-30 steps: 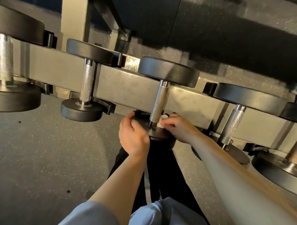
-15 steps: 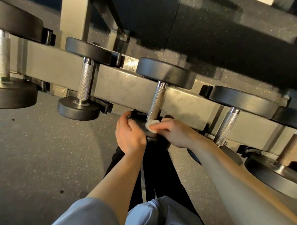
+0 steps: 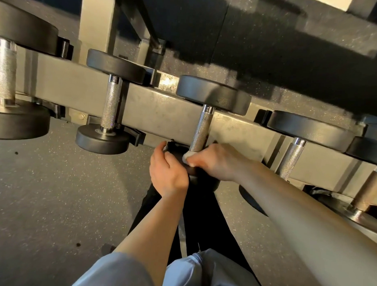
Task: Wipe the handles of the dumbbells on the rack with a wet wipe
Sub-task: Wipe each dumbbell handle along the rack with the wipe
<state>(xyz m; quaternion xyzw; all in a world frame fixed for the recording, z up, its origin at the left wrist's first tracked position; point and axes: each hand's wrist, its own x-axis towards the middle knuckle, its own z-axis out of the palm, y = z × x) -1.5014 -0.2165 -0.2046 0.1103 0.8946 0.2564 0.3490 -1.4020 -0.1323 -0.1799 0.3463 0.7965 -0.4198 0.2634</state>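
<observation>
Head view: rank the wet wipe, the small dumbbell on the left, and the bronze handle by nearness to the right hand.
1. Wet wipe, pinched in the right hand.
2. Small dumbbell, left on the rack.
3. Bronze handle, far right.

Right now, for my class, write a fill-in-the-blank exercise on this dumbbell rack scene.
1. The right hand holds a white ____ at the handle's near end.
2. The left hand grips the dumbbell's near ____.
3. The knurled handle being wiped is made of ____.

Missing words: wipe; weight; metal
</observation>
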